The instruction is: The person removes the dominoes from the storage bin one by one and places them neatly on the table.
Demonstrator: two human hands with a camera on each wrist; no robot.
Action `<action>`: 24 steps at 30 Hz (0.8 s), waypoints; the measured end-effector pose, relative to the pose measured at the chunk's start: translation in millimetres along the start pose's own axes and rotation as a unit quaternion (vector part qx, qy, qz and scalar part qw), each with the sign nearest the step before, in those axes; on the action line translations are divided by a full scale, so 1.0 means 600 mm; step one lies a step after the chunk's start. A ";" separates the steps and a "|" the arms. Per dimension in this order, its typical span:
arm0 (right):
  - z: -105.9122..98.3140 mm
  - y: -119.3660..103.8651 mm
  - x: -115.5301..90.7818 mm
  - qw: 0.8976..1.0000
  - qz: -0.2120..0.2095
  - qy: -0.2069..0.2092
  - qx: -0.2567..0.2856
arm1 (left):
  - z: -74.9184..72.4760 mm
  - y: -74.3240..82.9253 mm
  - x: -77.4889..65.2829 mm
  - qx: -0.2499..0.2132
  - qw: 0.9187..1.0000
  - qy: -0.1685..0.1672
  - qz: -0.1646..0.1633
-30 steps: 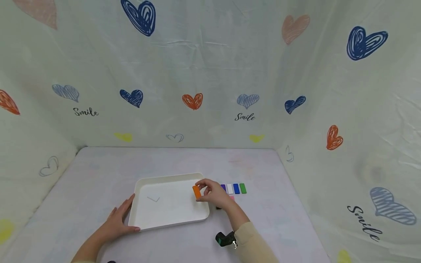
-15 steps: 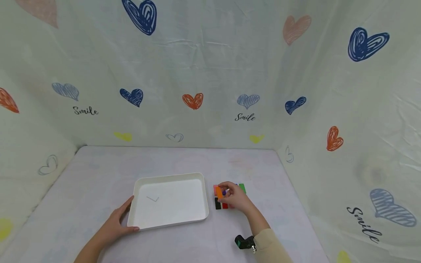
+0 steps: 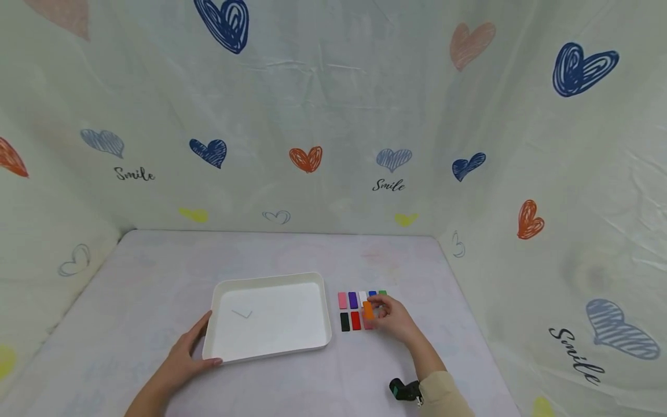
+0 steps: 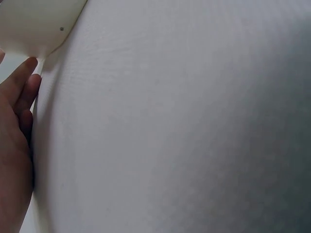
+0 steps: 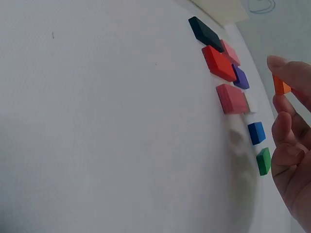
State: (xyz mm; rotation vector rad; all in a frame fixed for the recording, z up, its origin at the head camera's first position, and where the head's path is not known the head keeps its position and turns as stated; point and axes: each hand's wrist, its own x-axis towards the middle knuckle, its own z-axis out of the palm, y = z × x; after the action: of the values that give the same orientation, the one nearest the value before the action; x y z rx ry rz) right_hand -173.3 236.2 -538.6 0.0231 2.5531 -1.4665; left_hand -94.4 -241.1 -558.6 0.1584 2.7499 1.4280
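Note:
My right hand [image 3: 398,321] pinches a small orange block [image 3: 368,310] between thumb and fingertips, lifted above two rows of coloured blocks. The far row has pink [image 3: 342,300], purple [image 3: 352,300], white [image 3: 363,298], blue [image 5: 256,133] and green [image 5: 263,161] blocks, partly hidden by the hand in the head view. Nearer lie black [image 3: 345,322], red [image 3: 355,320] and rose-pink [image 5: 232,99] blocks. At the left end of a white tray [image 3: 281,324], my left hand [image 3: 182,359] touches the rim with spread, fairly straight fingers.
A thin grey V-shaped mark [image 3: 242,314] shows inside the tray. A black camera [image 3: 403,389] sits on the right wrist. Beyond the pale table [image 3: 250,252] hangs a heart-printed curtain [image 3: 333,116], also along both sides.
The right hand has carried the orange block from over the tray's right end rightward to above the block rows, uncovering the left blocks. The left hand has stayed on the tray's edge.

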 end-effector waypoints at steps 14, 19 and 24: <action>-0.004 0.037 -0.006 1.000 0.010 0.028 0.008 | 0.000 -0.001 0.002 0.000 1.000 0.001 -0.012; -0.001 0.057 -0.007 0.999 0.010 0.034 0.026 | 0.002 0.001 0.000 0.005 1.000 -0.003 -0.021; 0.001 0.069 -0.008 0.998 0.013 0.042 0.042 | 0.000 0.004 -0.003 0.018 0.999 -0.008 -0.037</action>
State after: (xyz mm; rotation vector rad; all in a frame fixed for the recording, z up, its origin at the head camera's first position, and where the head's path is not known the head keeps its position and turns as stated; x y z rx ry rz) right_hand -164.0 257.0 -573.3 0.1338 2.5439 -1.5951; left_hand -92.3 -240.0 -556.8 0.0696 2.7379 1.3552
